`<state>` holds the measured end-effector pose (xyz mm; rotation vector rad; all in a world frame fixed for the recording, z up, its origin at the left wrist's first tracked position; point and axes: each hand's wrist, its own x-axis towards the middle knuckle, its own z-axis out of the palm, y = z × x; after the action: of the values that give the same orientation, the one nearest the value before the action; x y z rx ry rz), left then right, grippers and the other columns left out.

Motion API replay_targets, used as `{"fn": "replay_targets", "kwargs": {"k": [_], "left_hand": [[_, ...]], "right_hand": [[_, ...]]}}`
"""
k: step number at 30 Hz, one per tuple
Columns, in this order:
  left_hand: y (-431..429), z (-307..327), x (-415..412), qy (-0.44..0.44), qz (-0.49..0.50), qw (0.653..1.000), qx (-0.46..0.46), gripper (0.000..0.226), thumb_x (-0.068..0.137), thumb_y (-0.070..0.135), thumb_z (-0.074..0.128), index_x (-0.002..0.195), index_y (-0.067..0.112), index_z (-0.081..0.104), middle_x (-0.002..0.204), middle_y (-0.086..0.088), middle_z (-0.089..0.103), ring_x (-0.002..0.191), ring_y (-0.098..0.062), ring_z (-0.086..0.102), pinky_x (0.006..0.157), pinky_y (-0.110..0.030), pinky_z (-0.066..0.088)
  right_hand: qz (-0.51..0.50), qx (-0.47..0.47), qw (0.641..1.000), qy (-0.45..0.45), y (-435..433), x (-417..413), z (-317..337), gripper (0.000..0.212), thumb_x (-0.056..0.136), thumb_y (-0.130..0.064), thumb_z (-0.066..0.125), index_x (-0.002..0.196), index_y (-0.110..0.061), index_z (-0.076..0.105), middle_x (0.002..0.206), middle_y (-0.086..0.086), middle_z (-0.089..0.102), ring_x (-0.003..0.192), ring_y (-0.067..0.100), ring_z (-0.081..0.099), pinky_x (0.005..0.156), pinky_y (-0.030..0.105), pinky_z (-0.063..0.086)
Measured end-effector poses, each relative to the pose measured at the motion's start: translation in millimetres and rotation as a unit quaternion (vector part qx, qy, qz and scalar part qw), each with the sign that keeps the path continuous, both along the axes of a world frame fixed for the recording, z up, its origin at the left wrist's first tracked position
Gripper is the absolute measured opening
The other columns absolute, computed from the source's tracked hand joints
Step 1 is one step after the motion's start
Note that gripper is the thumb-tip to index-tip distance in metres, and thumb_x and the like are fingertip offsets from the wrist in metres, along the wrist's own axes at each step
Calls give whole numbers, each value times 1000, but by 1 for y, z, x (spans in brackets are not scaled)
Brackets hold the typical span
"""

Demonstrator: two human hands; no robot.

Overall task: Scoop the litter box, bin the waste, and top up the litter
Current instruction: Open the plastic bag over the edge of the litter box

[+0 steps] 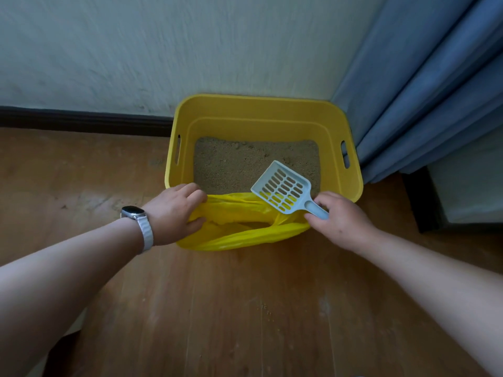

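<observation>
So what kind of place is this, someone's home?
Most likely a corner of a room in a home: a wooden floor, a blue curtain beside a plain wall, and a yellow litter box set against it.

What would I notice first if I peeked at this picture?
The bright yellow litter box against the wall, with sandy litter inside. Right in front, the left hand grips a yellow bag open while the right hand holds a pale blue scoop over it. A blue curtain hangs on the right.
</observation>
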<state>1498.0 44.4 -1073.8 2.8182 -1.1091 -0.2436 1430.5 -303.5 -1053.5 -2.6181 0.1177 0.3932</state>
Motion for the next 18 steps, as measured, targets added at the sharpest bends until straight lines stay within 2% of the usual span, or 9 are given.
{"fn": "replay_targets", "kwargs": {"k": [2,4,7,11,14,16,18], "left_hand": [[5,0,4,-28,16,999,-27,35,87,43,52,99,12,63,91,-6,62,76,-27,60,65,-38,52],[7,-1,6,-28,13,999,-36,40,89,45,40,92,14,65,81,-2,62,68,-24,58,64,-36,51],[10,-8,6,-24,6,998,-50,40,91,43,38,88,16,67,75,1,62,66,-23,58,67,-36,51],[11,-13,9,-12,22,998,-62,41,90,42,39,88,15,70,76,1,65,69,-25,62,70,-37,52],[11,-17,10,-5,28,996,-79,39,91,41,41,86,14,70,74,1,64,68,-25,62,69,-37,51],[11,-21,11,-6,32,995,-89,38,91,40,41,84,15,68,74,1,62,67,-25,60,69,-36,48],[10,-26,10,-14,37,994,-98,34,90,40,41,80,16,62,72,3,57,66,-24,56,68,-33,41]], "right_hand": [[-2,7,1000,-7,3,3,7,21,88,-36,64,82,-17,57,87,-6,52,69,12,51,54,32,37],[-14,5,1000,0,5,6,13,21,88,-37,64,81,-18,57,78,-4,53,61,11,48,49,29,30],[-24,4,1000,-1,2,15,23,21,90,-39,62,81,-21,58,68,-1,58,55,14,49,46,28,31],[-23,-36,999,-31,-14,40,32,17,92,-38,61,94,-21,64,72,0,62,60,17,55,51,31,38],[10,-131,991,-11,-33,63,27,25,93,-39,59,112,-23,63,82,1,63,71,22,58,61,33,47],[45,-201,979,10,-45,77,21,26,94,-41,55,110,-22,64,83,0,62,74,22,57,64,35,50],[67,-249,966,7,-54,90,21,25,95,-44,50,100,-23,63,75,-3,56,71,22,54,59,32,46]]}}
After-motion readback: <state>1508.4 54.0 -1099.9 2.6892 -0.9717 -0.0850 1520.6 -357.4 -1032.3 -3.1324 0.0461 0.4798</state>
